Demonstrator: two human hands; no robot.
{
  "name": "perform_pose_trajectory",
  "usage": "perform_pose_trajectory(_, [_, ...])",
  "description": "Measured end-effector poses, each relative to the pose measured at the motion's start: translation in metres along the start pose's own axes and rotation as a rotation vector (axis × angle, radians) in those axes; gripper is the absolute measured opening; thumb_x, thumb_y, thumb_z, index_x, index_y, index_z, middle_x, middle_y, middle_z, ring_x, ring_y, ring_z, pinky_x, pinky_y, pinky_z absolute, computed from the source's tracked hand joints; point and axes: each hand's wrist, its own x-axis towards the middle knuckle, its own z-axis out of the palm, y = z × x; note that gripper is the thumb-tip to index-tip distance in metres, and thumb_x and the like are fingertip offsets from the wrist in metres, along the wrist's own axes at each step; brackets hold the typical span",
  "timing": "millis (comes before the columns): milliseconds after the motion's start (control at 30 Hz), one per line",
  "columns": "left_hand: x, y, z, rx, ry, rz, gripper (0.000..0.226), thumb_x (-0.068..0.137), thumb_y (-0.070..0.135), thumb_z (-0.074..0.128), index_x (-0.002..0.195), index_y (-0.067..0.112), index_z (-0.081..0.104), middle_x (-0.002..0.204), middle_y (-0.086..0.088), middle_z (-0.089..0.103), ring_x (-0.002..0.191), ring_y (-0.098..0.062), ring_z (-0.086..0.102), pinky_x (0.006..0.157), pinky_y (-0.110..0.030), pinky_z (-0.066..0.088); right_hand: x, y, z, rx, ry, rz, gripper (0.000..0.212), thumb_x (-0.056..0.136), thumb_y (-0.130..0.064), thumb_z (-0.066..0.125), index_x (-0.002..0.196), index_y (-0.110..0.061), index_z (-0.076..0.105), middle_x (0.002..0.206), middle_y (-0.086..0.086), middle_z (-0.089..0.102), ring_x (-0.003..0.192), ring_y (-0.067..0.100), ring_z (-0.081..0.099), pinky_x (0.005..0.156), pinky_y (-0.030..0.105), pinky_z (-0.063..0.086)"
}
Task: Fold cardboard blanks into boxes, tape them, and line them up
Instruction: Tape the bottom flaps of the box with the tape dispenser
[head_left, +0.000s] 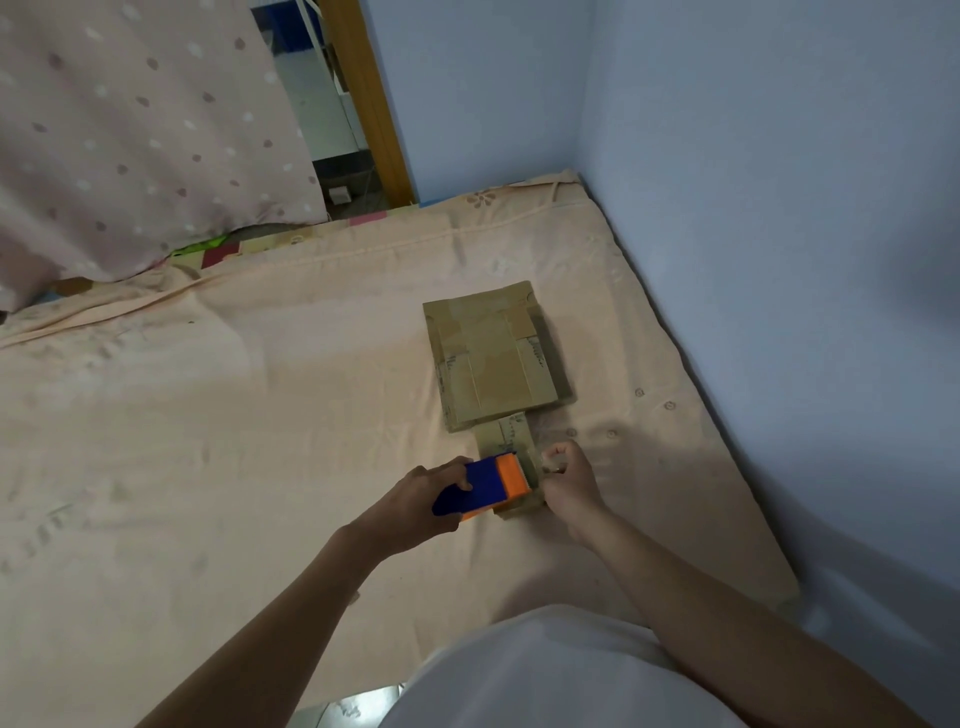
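Nearest, toward the mattress's (260, 415) right edge, the left hand (421, 499) grips a blue-and-orange tape dispenser (480, 486) laid against the small cardboard box (511, 457). The right hand (569, 480) is just beside it on the box's right side, fingers curled, apparently pinching the tape end, though that is too small to be sure. The box's long axis runs away from the person, so the pull goes along it. Beyond, touching the box's far end, lies a stack of flat cardboard blanks (496, 358), near the wall (779, 208).
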Motion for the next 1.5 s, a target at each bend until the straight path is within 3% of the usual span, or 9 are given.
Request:
perform_pose_trajectory(200, [-0.003,0.006,-0.001,-0.042,0.03,-0.017,0.03,0.086,0.003,0.067,0.111,0.014,0.054,0.129,0.017,0.047,0.097,0.018,0.046,0.071,-0.004,0.041,0.004,0.005,-0.005,-0.025,0.023,-0.016,0.036,0.086,0.003,0.06,0.095,-0.031,0.054,0.105,-0.004,0.062,0.095,0.019,0.062,0.071,0.035,0.056])
perform_pose_trajectory(433, [-0.011,0.004,0.011,-0.069,0.033,-0.018,0.033,0.083,0.005,0.069,0.109,0.019,0.054,0.128,0.019,0.051,0.095,0.011,0.051,0.071,-0.008,0.045,0.008,0.008,-0.002,-0.013,0.037,-0.017,0.023,0.086,0.005,0.052,0.088,-0.017,0.058,0.089,0.003,0.065,0.083,0.021,0.06,0.065,0.03,0.048])
perform_pose_trajectory(567, [-0.01,0.005,0.013,-0.053,0.024,-0.014,0.033,0.082,0.004,0.068,0.108,0.018,0.053,0.131,0.014,0.053,0.091,0.01,0.051,0.069,-0.008,0.043,0.007,0.0,-0.001,0.036,0.018,0.042,0.021,0.091,-0.001,0.046,0.095,-0.014,0.063,0.097,0.001,0.063,0.091,0.018,0.057,0.075,0.029,0.045])
perform_pose_trajectory(667, [-0.009,0.005,0.014,-0.058,0.009,-0.004,0.032,0.081,0.001,0.066,0.106,0.015,0.053,0.129,0.013,0.054,0.089,0.01,0.051,0.066,-0.008,0.041,0.01,-0.001,-0.004,0.111,0.025,0.109,0.008,0.09,-0.012,0.051,0.085,-0.012,0.056,0.084,0.007,0.057,0.076,0.02,0.05,0.071,0.032,0.041])
perform_pose_trajectory(800, [-0.007,0.002,0.015,-0.056,-0.01,0.019,0.033,0.081,0.0,0.066,0.104,0.017,0.051,0.129,0.012,0.054,0.087,0.008,0.051,0.066,-0.009,0.041,0.01,0.007,-0.009,0.074,0.099,0.062,0.024,0.092,-0.025,0.063,0.075,-0.008,0.061,0.073,0.008,0.062,0.072,0.024,0.059,0.064,0.033,0.047])
perform_pose_trajectory(967, [-0.006,-0.001,0.012,-0.025,-0.014,0.04,0.033,0.082,0.002,0.069,0.105,0.019,0.052,0.13,0.016,0.052,0.088,0.002,0.052,0.068,-0.011,0.044,0.01,0.014,-0.017,-0.008,0.185,0.046,0.032,0.09,-0.025,0.069,0.082,0.006,0.068,0.071,0.015,0.065,0.069,0.029,0.063,0.076,0.053,0.06])
perform_pose_trajectory(1167, [-0.007,-0.002,0.009,0.016,-0.02,0.066,0.031,0.083,0.002,0.069,0.107,0.015,0.054,0.134,0.012,0.052,0.095,0.015,0.046,0.071,-0.006,0.04,0.005,0.012,-0.023,-0.02,0.194,0.065,0.027,0.09,-0.02,0.071,0.075,0.003,0.07,0.082,0.021,0.072,0.08,0.039,0.071,0.069,0.051,0.062])
perform_pose_trajectory(1333, [-0.004,0.0,0.006,0.058,-0.036,0.087,0.034,0.084,0.004,0.068,0.113,0.016,0.056,0.134,0.011,0.051,0.086,-0.003,0.048,0.071,-0.005,0.039,0.003,0.012,-0.025,0.035,0.193,0.079,0.025,0.091,-0.012,0.071,0.067,-0.008,0.071,0.068,0.012,0.068,0.06,0.027,0.065,0.066,0.046,0.063])
perform_pose_trajectory(1500, [-0.001,-0.001,0.005,0.114,-0.065,0.059,0.051,0.089,0.011,0.065,0.136,0.029,0.055,0.146,0.014,0.043,0.094,-0.006,0.045,0.073,0.0,0.033,0.009,0.014,-0.024,0.006,0.202,0.088,0.021,0.091,-0.009,0.071,0.07,-0.011,0.068,0.073,0.013,0.07,0.064,0.028,0.068,0.072,0.048,0.063])
